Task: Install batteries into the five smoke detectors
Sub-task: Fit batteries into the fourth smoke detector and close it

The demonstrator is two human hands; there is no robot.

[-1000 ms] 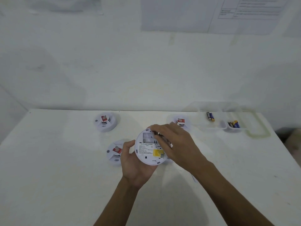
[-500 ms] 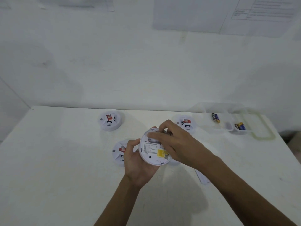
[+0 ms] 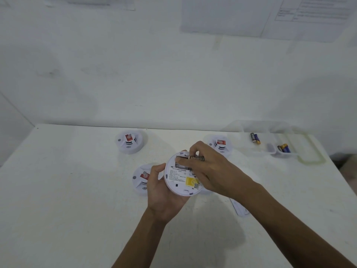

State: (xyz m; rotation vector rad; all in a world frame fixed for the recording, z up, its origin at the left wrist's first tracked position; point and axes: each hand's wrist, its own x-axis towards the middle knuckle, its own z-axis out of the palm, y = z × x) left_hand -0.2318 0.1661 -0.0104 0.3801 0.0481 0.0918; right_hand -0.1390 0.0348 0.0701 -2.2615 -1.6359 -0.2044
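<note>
Gripping with the left hand [image 3: 164,192] a round white plastic smoke detector [image 3: 179,178], thumb on its left rim, fingers curled beneath, back face tilted up toward the camera

Pinching with the right hand [image 3: 210,171] a dark cylindrical battery with gold lettering [image 3: 196,158], laid lengthwise across the open bay at the detector's far rim; fully seated or not, impossible to tell

On that back face, black printed text and a yellow square sticker [image 3: 190,181] toward the near side

Held above the middle of the white worktop [image 3: 77,209], clear of its surface

Just left of the left hand, a 2nd white detector with a red tag [image 3: 142,178], face up on the worktop

Toward the far edge, 2 more of the same kind: 1 left of centre [image 3: 129,143], 1 right of centre [image 3: 220,145], just beyond the right knuckles

Beside the right forearm, a flat white plastic piece [image 3: 239,208] lying on the worktop

At the far right corner, a clear plastic tray [image 3: 270,128] with 2 loose dark-and-blue batteries [image 3: 255,138] and a small clear cup of further batteries [image 3: 284,148]

On the wall behind, printed paper sheets [image 3: 270,16], blurred
</note>
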